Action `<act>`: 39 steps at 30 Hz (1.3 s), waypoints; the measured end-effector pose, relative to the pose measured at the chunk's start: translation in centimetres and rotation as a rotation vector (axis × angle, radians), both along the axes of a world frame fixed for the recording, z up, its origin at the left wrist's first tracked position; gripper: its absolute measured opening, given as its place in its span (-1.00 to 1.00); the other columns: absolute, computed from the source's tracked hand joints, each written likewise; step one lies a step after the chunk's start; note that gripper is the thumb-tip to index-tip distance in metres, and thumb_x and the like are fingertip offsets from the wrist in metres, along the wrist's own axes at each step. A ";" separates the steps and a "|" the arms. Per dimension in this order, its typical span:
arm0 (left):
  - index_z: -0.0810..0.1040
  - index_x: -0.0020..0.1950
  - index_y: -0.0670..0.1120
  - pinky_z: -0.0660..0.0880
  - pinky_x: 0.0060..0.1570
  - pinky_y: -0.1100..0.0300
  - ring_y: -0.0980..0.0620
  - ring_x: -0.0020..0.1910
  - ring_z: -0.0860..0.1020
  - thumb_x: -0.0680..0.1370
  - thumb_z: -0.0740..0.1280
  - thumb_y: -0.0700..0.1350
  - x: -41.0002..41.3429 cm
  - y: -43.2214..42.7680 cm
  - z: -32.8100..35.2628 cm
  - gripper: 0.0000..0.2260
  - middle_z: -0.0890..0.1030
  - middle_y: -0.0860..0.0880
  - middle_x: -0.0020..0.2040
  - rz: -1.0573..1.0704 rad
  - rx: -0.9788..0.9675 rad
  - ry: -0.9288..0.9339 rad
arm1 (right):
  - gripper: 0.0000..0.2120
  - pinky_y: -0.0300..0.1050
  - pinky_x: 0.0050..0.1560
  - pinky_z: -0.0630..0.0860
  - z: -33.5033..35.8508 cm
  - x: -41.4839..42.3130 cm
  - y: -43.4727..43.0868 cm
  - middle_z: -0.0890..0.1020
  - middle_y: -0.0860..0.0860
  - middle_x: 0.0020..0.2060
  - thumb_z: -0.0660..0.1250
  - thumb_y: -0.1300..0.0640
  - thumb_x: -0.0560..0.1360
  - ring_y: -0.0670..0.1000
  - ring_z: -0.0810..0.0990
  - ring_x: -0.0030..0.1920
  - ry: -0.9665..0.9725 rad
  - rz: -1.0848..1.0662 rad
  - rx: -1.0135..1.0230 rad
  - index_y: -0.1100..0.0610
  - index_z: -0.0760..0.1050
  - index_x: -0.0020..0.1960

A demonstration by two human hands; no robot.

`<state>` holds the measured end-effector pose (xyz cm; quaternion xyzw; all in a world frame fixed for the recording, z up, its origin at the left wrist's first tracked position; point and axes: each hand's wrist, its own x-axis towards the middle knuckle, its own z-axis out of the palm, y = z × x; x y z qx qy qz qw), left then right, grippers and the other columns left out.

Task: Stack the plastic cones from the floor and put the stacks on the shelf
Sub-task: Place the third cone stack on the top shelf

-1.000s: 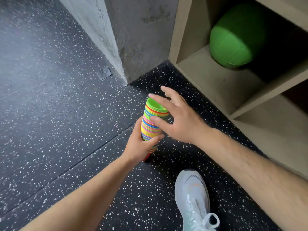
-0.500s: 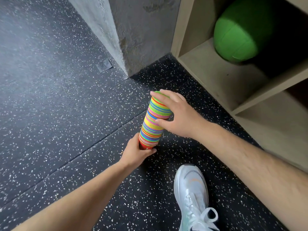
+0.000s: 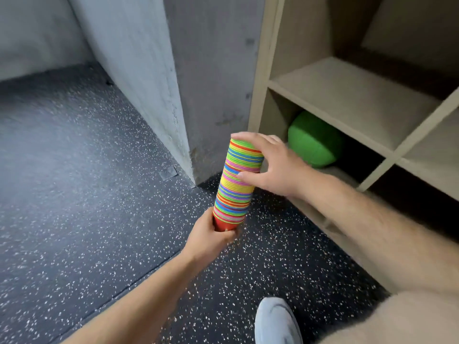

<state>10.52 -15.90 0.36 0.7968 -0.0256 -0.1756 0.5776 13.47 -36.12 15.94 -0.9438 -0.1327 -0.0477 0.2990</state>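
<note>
A tall stack of many-coloured plastic cones [image 3: 237,184] hangs in the air, nearly upright and tilted slightly right at the top. My left hand [image 3: 213,235] grips its red bottom end from below. My right hand [image 3: 275,167] wraps the upper part, fingers over the top rim and thumb on the side. The beige wooden shelf [image 3: 347,100] stands just to the right of the stack, with open compartments at several heights.
A green ball [image 3: 314,141] lies in a lower shelf compartment, right behind my right hand. A grey concrete pillar [image 3: 198,95] rises left of the shelf. Dark speckled rubber floor [image 3: 87,182] spreads to the left. My white shoe [image 3: 277,321] is at the bottom.
The stack has been lifted higher and nearer the shelf, both hands still on it. The view has tilted up, showing an upper shelf compartment.
</note>
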 end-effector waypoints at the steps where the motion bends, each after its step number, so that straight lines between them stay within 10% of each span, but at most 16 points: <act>1: 0.60 0.12 0.05 0.56 -0.23 0.20 0.19 -0.27 0.59 0.38 0.58 -0.18 0.5 0.0 2.4 -0.63 0.72 0.05 -0.11 -0.003 -0.021 -0.043 | -0.34 -0.21 0.30 0.28 3.0 -0.2 0.0 0.45 -0.29 0.16 0.50 -0.02 0.41 -0.03 0.37 0.28 -0.028 -0.014 -0.002 -0.20 0.32 0.44; 12: 0.61 0.17 -0.03 0.62 -0.23 0.07 0.02 -0.18 0.66 0.27 0.60 -0.13 4.2 2.5 27.3 -0.51 0.73 -0.07 -0.08 -0.109 -0.187 -0.325 | -0.41 -0.01 0.27 0.44 29.0 -2.4 3.0 0.51 -0.11 0.17 0.49 -0.10 0.44 -0.05 0.40 0.23 -0.369 -0.019 -0.013 -0.31 0.31 0.38; 25: 0.68 0.08 0.03 0.56 -0.22 0.22 0.12 -0.20 0.68 0.34 0.70 -0.08 12.4 1.0 31.7 -0.63 0.74 0.02 -0.14 -0.088 -0.338 -0.419 | -0.41 0.11 0.13 0.62 32.5 8.5 1.5 0.46 -0.11 0.24 0.49 -0.07 0.48 0.00 0.52 0.23 -0.360 0.082 0.148 -0.29 0.28 0.39; 35: 0.71 -0.05 0.03 0.52 -0.25 0.46 0.26 -0.29 0.66 0.23 0.73 -0.09 14.2 -7.5 52.6 -0.64 0.73 0.14 -0.25 -0.090 -0.134 -0.383 | -0.48 -0.20 0.03 0.59 49.3 10.0 -8.7 0.55 -0.09 0.20 0.48 0.13 0.51 -0.16 0.59 0.13 -0.242 -0.124 0.486 -0.17 0.39 0.37; 39: 0.71 -0.08 -0.02 0.48 -0.40 0.44 0.20 -0.45 0.61 0.31 0.69 -0.12 11.9 -10.2 61.8 -0.73 0.70 0.05 -0.34 -0.181 -0.094 -0.287 | -0.39 -0.05 0.29 0.51 55.7 8.2 -11.9 0.44 -0.02 0.37 0.48 0.00 0.50 -0.07 0.52 0.27 -0.230 -0.292 0.492 -0.30 0.32 0.45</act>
